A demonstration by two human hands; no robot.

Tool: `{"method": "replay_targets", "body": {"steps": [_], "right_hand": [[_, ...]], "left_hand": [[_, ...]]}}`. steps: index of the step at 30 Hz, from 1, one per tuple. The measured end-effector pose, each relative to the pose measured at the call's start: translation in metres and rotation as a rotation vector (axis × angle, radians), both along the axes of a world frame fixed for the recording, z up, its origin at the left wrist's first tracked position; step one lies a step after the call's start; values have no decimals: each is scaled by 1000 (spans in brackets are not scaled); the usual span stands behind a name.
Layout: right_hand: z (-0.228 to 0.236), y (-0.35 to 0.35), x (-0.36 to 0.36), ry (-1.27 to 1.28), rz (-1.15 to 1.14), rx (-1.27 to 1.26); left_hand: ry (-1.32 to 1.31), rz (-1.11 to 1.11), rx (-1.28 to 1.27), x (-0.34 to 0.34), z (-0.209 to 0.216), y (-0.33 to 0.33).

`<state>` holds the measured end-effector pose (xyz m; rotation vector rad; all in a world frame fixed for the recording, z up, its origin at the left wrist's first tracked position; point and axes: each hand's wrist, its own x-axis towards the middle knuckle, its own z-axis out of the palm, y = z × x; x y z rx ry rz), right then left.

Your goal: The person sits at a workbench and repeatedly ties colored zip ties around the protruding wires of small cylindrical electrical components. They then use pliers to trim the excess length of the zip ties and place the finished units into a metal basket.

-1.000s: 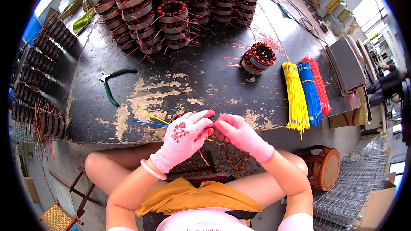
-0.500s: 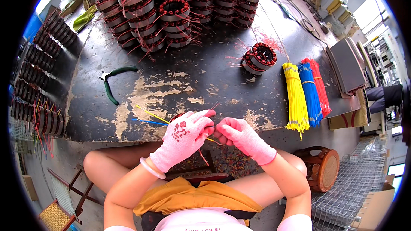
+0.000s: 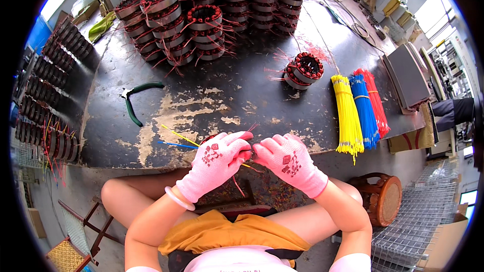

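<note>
Both my hands wear pink gloves and meet at the table's near edge. My left hand is closed in a pinch, over a mostly hidden wire-wound ring whose red winding peeks out behind it. From under that hand a yellow wire and a blue wire stick out to the left. Thin wire ends show by its fingertips. My right hand, back turned up, is closed with its fingertips almost against the left ones. A wire appears pinched between the hands; the fingers hide most of it.
Green-handled cutters lie at left. One stator stack stands toward the right, beside yellow, blue and red wire bundles. Tall stator stacks fill the back; more rings line the left. A wooden stool stands below.
My right hand has rolled over, so the back of its glove now faces up, and its fingers stay near the left fingertips. My left hand has hardly moved.
</note>
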<state>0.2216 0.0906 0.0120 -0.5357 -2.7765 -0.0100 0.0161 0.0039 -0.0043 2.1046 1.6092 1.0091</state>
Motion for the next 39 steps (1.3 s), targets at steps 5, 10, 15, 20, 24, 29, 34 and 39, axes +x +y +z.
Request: {"method": "replay_targets", "body": {"steps": [5, 10, 15, 20, 24, 29, 34, 39], "right_hand": [[-18, -2, -9, 328, -368, -1675], [-13, -8, -5, 330, -375, -1327], [-10, -14, -6, 258, -116, -69], [-14, -15, 0, 69, -134, 24], [-16, -2, 21, 271, -324, -252], [-2, -5, -9, 254, -270, -1062], [-7, 5, -10, 204, -303, -1289], [-4, 6, -16, 157, -287, -1094]], "left_hand": [[31, -19, 3, -1, 2, 0], [17, -40, -6, -1, 1, -1], [14, -2, 15, 1, 1, -1], [12, -27, 12, 0, -2, 1], [-11, 11, -17, 4, 3, -1], [63, -44, -7, -3, 3, -1], [121, 63, 105, -16, 43, -13], [135, 71, 74, -10, 22, -7]]}}
